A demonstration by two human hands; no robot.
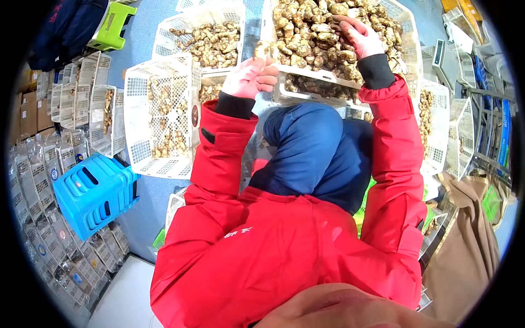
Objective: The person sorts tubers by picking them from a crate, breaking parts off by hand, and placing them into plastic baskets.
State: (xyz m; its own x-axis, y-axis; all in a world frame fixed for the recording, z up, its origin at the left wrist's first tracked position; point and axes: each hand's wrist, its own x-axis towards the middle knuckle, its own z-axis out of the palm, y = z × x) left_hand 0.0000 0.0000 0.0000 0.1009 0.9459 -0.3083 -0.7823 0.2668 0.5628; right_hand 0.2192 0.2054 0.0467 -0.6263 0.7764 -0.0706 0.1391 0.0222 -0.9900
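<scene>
1. Brown and cream: the held piece (263,50), small and knobbly, stands at the left fingertips, outside and just beside the left wall of the large crate.
2. Grip, left hand (243,79): narrow, closed on the held piece at its lower end. The palm is partly open and the other fingers are loosely bent.
3. Grip, right hand (363,41): fingers lowered onto the pile (314,38), touching its pieces. Whether a piece is enclosed cannot be told.
4. Handling (judgement): each piece is probably light and firm, with an uneven skin that gives fair purchase. Any soil may make it slip. Narrow ends or knobs may snap if bent.
5. Hold point (judgement): take a piece across its thickest part, between thumb and two fingers, with light pressure. Avoid pulling on a thin end.
6. Pile: similar rounded, mottled pieces, heaped closely inside the large crate (311,74), which is white plastic. More pieces show below its front rim.
7. Left side: an upper crate (164,41) holds a further heap. Nearer the body, a mesh crate (136,109) has scattered pieces showing inside it.
8. Body: blue trousers (306,142) and a red jacket (284,246), close behind the large crate.
9. Surroundings: a blue stool (93,191) and a green stool (112,26) at left, a brown cloth (465,235) at right, and the blue floor (143,208).
</scene>
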